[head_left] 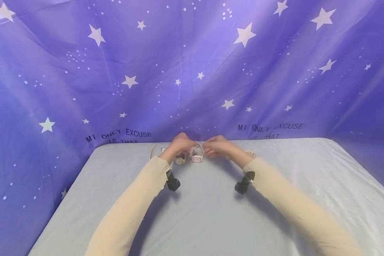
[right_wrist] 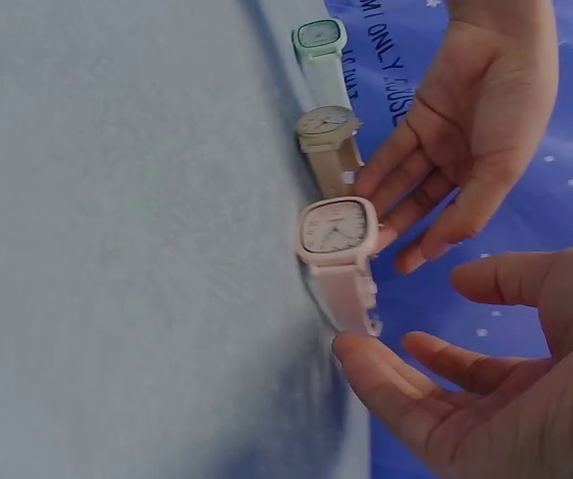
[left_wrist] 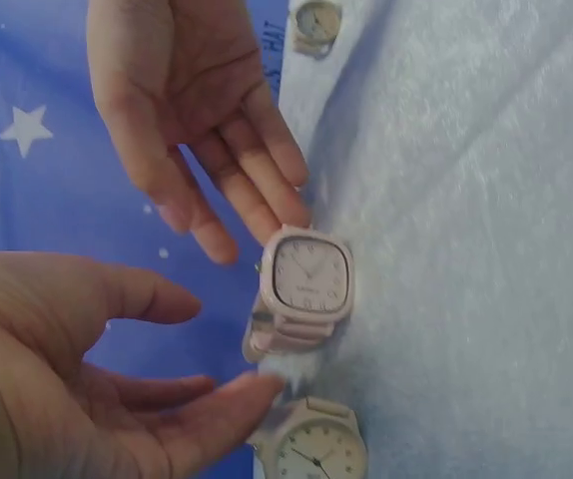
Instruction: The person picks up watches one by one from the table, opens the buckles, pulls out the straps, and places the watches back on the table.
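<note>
A pink square-faced wristwatch stands at the table's far edge, its strap looped behind the dial. My left hand is just left of it, thumb and fingers spread apart. On the other side, my right hand reaches in with fingers loosely extended, fingertips right at the strap in the right wrist view. Neither hand grips the watch. Close beside the left hand is a beige round-faced watch, partly covered by that hand in the head view.
Farther left in the row stands a mint-green watch. Another round-faced watch sits to the right, mostly behind the right wrist in the head view. A purple star-printed curtain hangs right behind the grey cloth-covered table.
</note>
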Motion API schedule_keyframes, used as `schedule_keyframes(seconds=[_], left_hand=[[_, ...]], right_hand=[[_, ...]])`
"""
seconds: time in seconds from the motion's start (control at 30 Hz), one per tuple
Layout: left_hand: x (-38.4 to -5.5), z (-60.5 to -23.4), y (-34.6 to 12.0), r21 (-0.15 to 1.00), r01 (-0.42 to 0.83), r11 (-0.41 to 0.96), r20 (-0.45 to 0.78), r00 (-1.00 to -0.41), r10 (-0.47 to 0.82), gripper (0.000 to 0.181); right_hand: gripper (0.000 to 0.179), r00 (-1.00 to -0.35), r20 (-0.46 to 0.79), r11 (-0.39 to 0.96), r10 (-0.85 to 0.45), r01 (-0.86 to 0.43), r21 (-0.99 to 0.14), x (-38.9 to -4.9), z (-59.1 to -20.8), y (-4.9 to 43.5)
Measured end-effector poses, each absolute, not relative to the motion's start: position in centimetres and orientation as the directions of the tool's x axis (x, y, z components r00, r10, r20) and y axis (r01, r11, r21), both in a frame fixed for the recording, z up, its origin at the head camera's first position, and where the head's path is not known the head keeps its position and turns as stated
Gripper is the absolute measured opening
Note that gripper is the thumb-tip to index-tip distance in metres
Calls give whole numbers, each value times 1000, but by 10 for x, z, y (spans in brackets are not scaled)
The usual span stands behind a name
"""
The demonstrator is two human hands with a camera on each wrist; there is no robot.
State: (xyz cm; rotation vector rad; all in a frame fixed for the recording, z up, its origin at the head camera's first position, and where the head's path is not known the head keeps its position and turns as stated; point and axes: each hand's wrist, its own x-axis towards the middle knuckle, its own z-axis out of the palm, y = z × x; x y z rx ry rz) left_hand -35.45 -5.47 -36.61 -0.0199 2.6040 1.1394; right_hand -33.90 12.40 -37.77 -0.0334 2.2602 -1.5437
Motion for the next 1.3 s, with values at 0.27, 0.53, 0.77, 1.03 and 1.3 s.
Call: schedule_keyframes(seconds=[0.27,0.53,0.77,1.03,1.3], left_hand=[[-339,-355,-40,672,56,738,-99,-982,164,66],[-331,-355,-13,680,384,624,194,-916,352,60],[-327,-364,6,618,542,569,311,-833,457,64],[-329,-371,23,338,703,626,297,-711,638,71],[-336,-388,31,51,782,621,248,-612,751,76]], right_hand=[[50,-964,-79,497,-252,-59,-866,-323,-352,159],[46,-937,233,624,-259,-346,-700,-309,-345,202],[61,-937,278,752,-212,-338,-566,-293,-352,236],[77,-931,307,856,-199,-318,-408,-283,-359,258],[89,-922,304,916,-241,-320,-242,-277,-373,264]])
